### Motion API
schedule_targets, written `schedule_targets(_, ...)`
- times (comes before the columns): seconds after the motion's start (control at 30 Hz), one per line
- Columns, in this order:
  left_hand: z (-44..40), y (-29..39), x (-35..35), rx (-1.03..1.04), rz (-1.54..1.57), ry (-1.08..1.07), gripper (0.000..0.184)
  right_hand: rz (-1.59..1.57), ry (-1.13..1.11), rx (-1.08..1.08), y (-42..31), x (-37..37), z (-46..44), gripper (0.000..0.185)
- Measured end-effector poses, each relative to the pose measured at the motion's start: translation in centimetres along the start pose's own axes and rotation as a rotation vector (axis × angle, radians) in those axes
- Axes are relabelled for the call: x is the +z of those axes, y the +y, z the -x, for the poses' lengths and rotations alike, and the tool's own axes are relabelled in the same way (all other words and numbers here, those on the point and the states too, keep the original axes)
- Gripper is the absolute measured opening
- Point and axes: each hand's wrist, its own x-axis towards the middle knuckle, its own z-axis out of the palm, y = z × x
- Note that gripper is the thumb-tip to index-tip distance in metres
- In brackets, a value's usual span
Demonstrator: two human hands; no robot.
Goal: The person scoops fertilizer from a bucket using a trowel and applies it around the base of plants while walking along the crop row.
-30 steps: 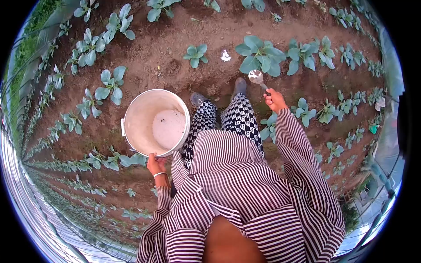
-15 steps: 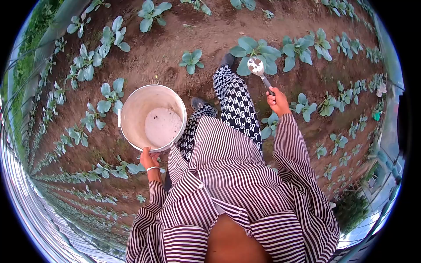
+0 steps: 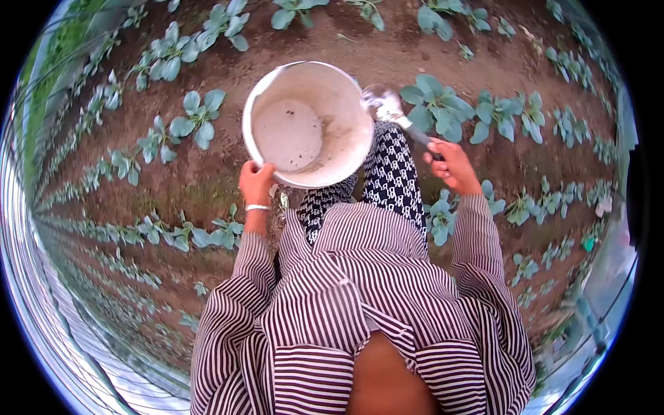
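Note:
My left hand (image 3: 256, 184) is closed on the rim of a white bucket (image 3: 346, 155), which is tilted so its inside shows. Pale material with a few dark specks (image 3: 287, 135) covers the bucket's bottom. In my right hand (image 3: 451, 166) is the dark handle of a metal spoon (image 3: 387, 108). White stuff clings to the spoon's bowl, which is blurred and beside the bucket's right rim. Just right of the spoon grows a broad-leaved green plant (image 3: 437, 105).
Rows of leafy plants (image 3: 198, 119) run across brown soil (image 3: 277, 48) on both sides. My legs in patterned trousers (image 3: 394, 173) stand below the bucket. Netting or sheeting (image 3: 609, 228) curves along the right edge.
The bucket has moved up and to the right with my left hand, closer to the spoon. My right hand has moved slightly right and down, and the spoon's bowl has swung left to the bucket's rim.

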Motion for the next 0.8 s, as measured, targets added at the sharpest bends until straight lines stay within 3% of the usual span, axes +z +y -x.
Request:
schedule_targets(0.07, 0.3, 0.8, 1.3, 0.093, -0.138, 0.019, 0.039, 0.075, -0.101, 0.03, 1.5, 2.8, -3.0, 0.022)
schedule_targets(0.13, 0.9, 2.2, 1.8, 0.199, -0.314, 0.035, 0.044, 0.128, -0.065, 0.091, 3.1, 6.5, -6.5, 0.017)
schedule_targets(0.23, 2.6, 4.7, 2.4, 0.272, -0.381, 0.004, 0.045, 0.073, 0.039, 0.17, 6.2, 9.4, -13.2, 0.014)
schedule_targets(0.37, 5.6, 8.1, 2.7, 0.399, -0.495, -0.034, 0.033, 0.027, 0.15, 0.215, 8.5, 9.6, -19.0, 0.016)
schedule_targets(0.6, 6.1, 9.1, 2.4, 0.331, -0.465, -0.073, 0.033, 0.058, 0.098, 0.211, 8.5, 8.8, -20.5, 0.014)
schedule_targets(0.8, 1.9, 6.0, 0.1, 0.368, -0.441, -0.04, 0.031, 0.069, 0.018, 0.229, 6.8, 11.1, -14.8, 0.015)
